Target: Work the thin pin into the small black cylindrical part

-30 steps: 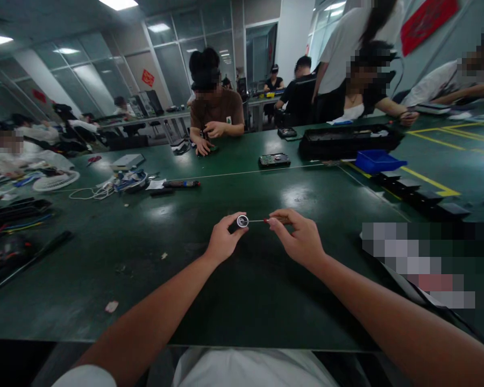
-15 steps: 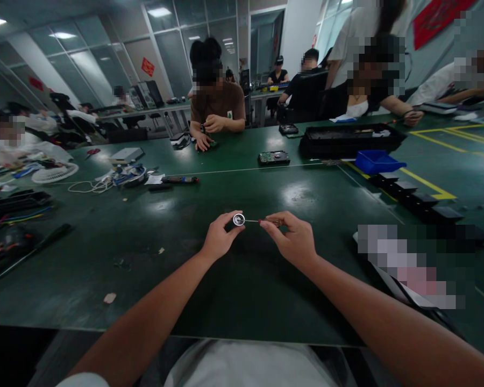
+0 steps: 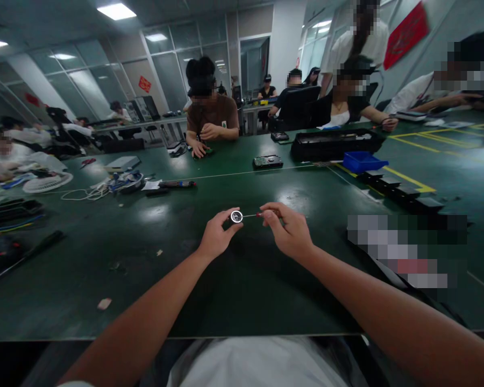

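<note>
My left hand (image 3: 215, 236) pinches a small round silver part (image 3: 236, 216) just above the dark green table (image 3: 145, 258). My right hand (image 3: 288, 231) is closed on a thin screwdriver (image 3: 255, 215) with a red collar. Its metal tip points left and meets the round part. Both hands hover close together at the middle of the table, in front of me.
Across the table a person in a brown shirt (image 3: 212, 115) works with both hands. A hard drive (image 3: 268, 161), a long black tray (image 3: 333, 144) and a blue bin (image 3: 362, 162) lie beyond. Black blocks (image 3: 403, 192) line the right. Cables and tools (image 3: 121, 185) clutter the left.
Both hands stay together on the round part and screwdriver, with only slight shifts. The view has tilted and swung a little, moving the scene leftward.
</note>
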`<state>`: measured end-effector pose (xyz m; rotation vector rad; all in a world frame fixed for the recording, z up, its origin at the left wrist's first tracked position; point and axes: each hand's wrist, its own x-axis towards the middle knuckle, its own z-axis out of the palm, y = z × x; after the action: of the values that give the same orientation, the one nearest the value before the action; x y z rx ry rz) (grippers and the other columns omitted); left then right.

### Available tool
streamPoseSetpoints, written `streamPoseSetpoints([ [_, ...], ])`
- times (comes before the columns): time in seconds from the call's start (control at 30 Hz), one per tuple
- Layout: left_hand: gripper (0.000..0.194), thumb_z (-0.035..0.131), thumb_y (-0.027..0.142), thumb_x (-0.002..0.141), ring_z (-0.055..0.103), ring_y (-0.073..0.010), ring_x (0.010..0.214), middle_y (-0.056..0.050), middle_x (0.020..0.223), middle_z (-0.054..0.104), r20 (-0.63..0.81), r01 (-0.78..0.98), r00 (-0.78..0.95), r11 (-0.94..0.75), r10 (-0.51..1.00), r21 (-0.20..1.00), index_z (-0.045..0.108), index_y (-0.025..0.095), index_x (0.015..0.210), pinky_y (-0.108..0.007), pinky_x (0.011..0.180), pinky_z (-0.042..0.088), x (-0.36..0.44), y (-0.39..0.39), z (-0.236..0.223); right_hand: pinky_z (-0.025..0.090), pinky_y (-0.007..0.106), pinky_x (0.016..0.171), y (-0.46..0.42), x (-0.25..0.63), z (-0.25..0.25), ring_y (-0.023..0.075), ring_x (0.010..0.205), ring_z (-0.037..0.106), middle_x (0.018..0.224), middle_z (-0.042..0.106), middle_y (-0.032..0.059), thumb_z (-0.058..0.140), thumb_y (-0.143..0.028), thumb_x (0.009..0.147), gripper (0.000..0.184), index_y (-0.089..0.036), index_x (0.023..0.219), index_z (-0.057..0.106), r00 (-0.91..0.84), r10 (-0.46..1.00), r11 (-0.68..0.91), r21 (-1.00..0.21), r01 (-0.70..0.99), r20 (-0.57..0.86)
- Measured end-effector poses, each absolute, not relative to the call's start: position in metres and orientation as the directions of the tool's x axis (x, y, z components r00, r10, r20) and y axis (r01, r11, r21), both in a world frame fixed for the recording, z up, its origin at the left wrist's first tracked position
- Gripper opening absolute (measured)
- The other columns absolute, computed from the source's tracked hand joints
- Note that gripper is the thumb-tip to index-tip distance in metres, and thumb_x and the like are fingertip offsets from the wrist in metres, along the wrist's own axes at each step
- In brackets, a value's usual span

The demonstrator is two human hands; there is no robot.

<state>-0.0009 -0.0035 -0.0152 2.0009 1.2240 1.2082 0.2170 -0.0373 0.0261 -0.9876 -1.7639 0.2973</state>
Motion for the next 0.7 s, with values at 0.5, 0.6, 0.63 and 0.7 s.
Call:
streamPoseSetpoints([
  [0.5, 0.044, 0.073, 0.027, 0.085, 0.061, -0.0242, 0.113, -0.005, 0.12, 0.068, 0.402, 0.552, 0.277, -0.487, 0.873, 0.677, 0.065, 0.029, 0.128, -0.045, 0.105, 0.044, -0.0043, -0.0007, -0.0116, 0.044, 0.028, 0.061, -0.0326, 0.2131, 0.0287, 0.0154, 0.06, 0.064, 0.068, 0.069, 0.0003, 0.053, -0.041, 0.097, 0.027, -0.02, 0.092, 0.07, -0.081, 0.833, 0.482, -0.646, 0.592, 0.548],
  [0.6, 0.044, 0.073, 0.028, 0.085, 0.061, -0.0246, 0.113, -0.005, 0.121, 0.068, 0.409, 0.557, 0.275, -0.491, 0.87, 0.67, 0.065, 0.03, 0.128, -0.046, 0.104, 0.044, -0.0043, -0.0016, -0.0099, 0.043, 0.028, 0.058, -0.0318, 0.2142, 0.0298, 0.015, 0.056, 0.062, 0.063, 0.067, -0.0005, 0.054, -0.045, 0.096, 0.031, -0.02, 0.09, 0.072, -0.044, 0.846, 0.445, -0.659, 0.606, 0.531],
  [0.63, 0.044, 0.073, 0.028, 0.085, 0.061, -0.0248, 0.114, -0.005, 0.121, 0.068, 0.41, 0.558, 0.276, -0.492, 0.869, 0.668, 0.065, 0.03, 0.128, -0.046, 0.105, 0.044, -0.0042, -0.0017, -0.0096, 0.042, 0.028, 0.057, -0.0317, 0.2148, 0.0306, 0.0147, 0.054, 0.061, 0.062, 0.067, -0.0009, 0.054, -0.046, 0.096, 0.032, -0.02, 0.088, 0.072, -0.038, 0.851, 0.436, -0.663, 0.608, 0.524],
  [0.7, 0.045, 0.074, 0.028, 0.084, 0.06, -0.0252, 0.114, -0.005, 0.121, 0.068, 0.407, 0.558, 0.285, -0.496, 0.868, 0.666, 0.065, 0.03, 0.128, -0.047, 0.106, 0.044, -0.0041, -0.0016, -0.0091, 0.041, 0.028, 0.055, -0.0316, 0.216, 0.032, 0.0141, 0.05, 0.059, 0.058, 0.065, -0.0018, 0.054, -0.048, 0.096, 0.034, -0.021, 0.087, 0.073, -0.036, 0.86, 0.422, -0.671, 0.609, 0.508],
])
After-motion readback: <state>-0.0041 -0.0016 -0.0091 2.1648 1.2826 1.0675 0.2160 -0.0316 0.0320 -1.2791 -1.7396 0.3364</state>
